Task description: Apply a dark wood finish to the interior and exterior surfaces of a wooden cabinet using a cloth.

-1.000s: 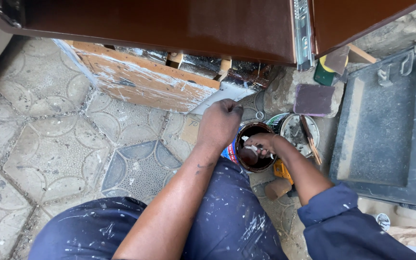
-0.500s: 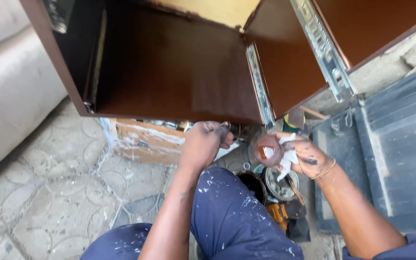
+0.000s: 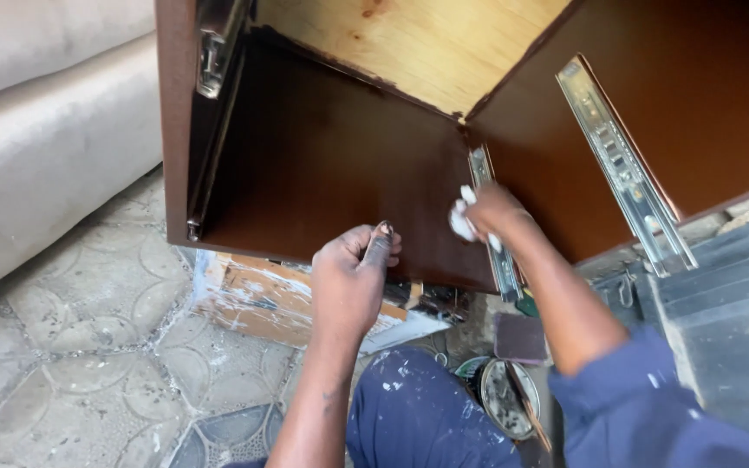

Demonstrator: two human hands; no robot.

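Head view, looking down on a person seated before a dark brown cabinet [image 3: 331, 165] open toward the viewer. The left hand [image 3: 350, 282] is closed in a loose fist at the near edge of the cabinet's floor panel; its fingers [image 3: 378, 251] are curled tight, with the thumb pressed against the edge. Whether anything lies inside the fist cannot be told. The right hand [image 3: 489, 217] reaches farther in, to the inner corner where the floor panel meets the right wall. Its fingers are bunched shut around a white rag [image 3: 463, 221], which shows at the left side of the hand and touches the brown surface just beside a metal drawer slide [image 3: 494, 230]. A second, longer slide [image 3: 621, 165] runs along the right wall, well apart from the hand. A third slide [image 3: 211, 48] is fixed to the left wall, far left. The back panel [image 3: 409, 39] is bare pale plywood.

Near the viewer, between the knees, an open paint can [image 3: 504, 394] stands on the ground, its inside smeared and a stick resting across it. A paint-spattered wooden board [image 3: 253, 295] lies under the cabinet's near edge, left of the can. The ground is patterned tile [image 3: 62, 364]. A pale cushioned seat [image 3: 36, 130] fills the far left. Both legs wear blue, paint-flecked trousers [image 3: 418, 416].
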